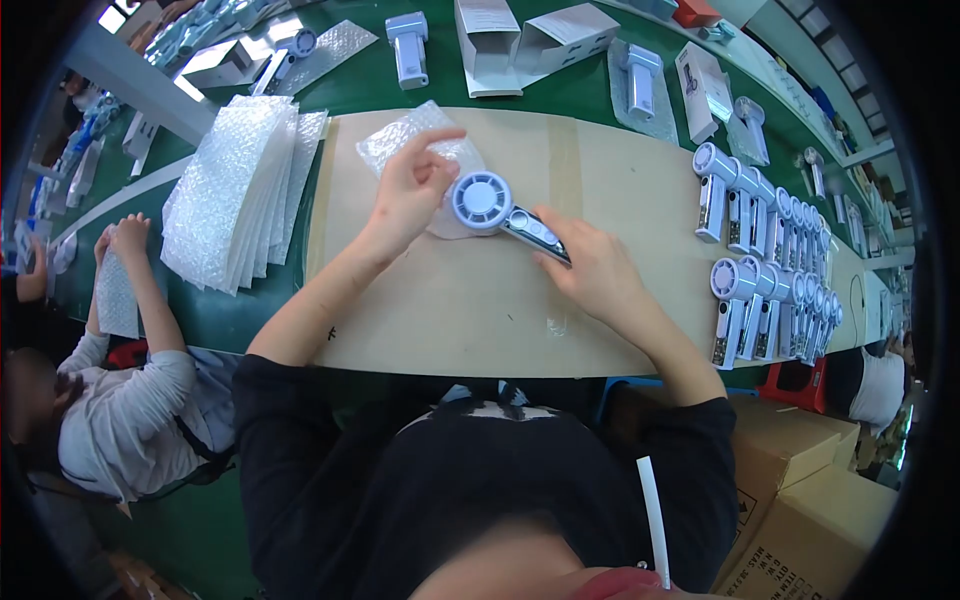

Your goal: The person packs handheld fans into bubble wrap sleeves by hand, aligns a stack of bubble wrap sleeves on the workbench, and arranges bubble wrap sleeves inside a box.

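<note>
A light lavender handheld fan (482, 201) is angled over the beige work board, its round slotted head to the left and its handle to the right. My right hand (598, 265) is closed around the handle's lower end. Just left of the fan head is my left hand (412, 190), index finger stretched out and the other fingers loosely bent. I see nothing gripped in it. Behind this hand and the fan lies a clear bubble-wrap bag (388, 140), partly covered by both.
Stacked bubble-wrap bags (235, 190) lie left of the beige board (440, 320). Several similar fans (740, 285) stand in rows at the right. Along the back are a fan (408, 50), open white boxes (560, 40) and a bagged fan (640, 85). A co-worker (130, 410) sits at left.
</note>
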`<state>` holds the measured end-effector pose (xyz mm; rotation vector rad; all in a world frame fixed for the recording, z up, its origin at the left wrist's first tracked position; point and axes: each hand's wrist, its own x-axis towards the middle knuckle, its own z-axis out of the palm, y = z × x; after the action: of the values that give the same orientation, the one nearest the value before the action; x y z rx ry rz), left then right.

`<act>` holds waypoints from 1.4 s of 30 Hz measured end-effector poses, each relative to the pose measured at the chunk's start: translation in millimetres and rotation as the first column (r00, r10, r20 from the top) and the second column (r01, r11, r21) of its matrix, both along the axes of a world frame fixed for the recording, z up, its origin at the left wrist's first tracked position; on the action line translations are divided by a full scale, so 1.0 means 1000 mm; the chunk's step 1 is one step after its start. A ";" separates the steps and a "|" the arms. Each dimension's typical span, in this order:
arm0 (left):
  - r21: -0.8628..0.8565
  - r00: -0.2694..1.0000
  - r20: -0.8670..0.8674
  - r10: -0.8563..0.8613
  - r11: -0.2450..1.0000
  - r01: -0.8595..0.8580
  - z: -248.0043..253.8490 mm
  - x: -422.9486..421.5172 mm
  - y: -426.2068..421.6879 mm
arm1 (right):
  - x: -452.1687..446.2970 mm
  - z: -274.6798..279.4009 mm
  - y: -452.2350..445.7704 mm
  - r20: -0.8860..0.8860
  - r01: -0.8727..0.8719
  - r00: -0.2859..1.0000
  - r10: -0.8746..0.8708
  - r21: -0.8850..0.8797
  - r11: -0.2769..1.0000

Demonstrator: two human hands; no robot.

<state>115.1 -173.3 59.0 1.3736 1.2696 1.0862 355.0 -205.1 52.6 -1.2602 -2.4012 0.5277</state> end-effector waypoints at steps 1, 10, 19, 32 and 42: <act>0.143 0.999 -0.040 0.017 0.990 -0.011 0.005 0.008 0.000 | -0.008 0.006 -0.002 0.085 -0.008 0.996 0.004 0.049 0.999; 0.739 0.857 -0.454 0.243 0.640 0.210 0.010 0.030 -0.043 | -0.019 0.033 0.040 -0.541 -0.369 0.761 -0.359 -0.816 0.445; 0.513 0.997 0.069 -0.034 0.858 -0.007 0.122 0.039 0.020 | -0.020 0.018 0.042 -0.789 -0.926 0.257 -0.558 -0.367 0.092; 0.718 0.380 -0.511 0.771 0.626 -0.305 0.005 -0.087 0.165 | -0.059 0.069 0.107 -0.871 -0.578 0.364 -0.328 -0.488 0.654; -0.200 0.604 0.693 0.393 0.910 -0.362 0.023 -0.094 0.118 | -0.229 0.059 0.270 -0.736 -0.244 0.664 -0.133 -0.381 0.892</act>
<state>20.8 -55.6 82.2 0.4987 0.9662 1.6755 126.3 64.7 112.1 -0.8454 -1.6324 1.3914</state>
